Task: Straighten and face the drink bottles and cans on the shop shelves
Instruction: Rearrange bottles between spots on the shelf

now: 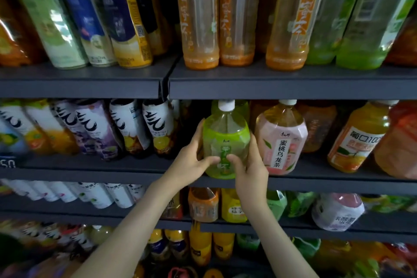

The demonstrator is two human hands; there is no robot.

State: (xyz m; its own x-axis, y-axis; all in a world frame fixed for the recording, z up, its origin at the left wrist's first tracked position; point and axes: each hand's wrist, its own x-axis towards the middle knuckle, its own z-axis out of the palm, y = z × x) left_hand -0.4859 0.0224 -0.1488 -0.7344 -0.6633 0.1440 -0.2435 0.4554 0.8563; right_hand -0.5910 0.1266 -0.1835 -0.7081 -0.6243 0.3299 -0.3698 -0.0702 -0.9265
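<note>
While upright, green bottle (226, 135) within curled left hand (191, 161) and right hand (249, 168).

**Green tea bottle** (226, 142): clear plastic, white cap, lime-green label facing out. It stands upright at the front of the second shelf (327, 181), gripped on either side by the left hand (191, 160) and right hand (248, 167).

**Peach oolong bottle** (281, 140): pink label, white cap, upright, just right of the green one.

**Orange juice bottle** (358, 137): same shelf, further right.

**White-and-black labelled bottles** (126, 126): a row on the left of the same shelf.

**Amber tea bottles** (200, 18): top shelf (270, 88), side by side.
</note>
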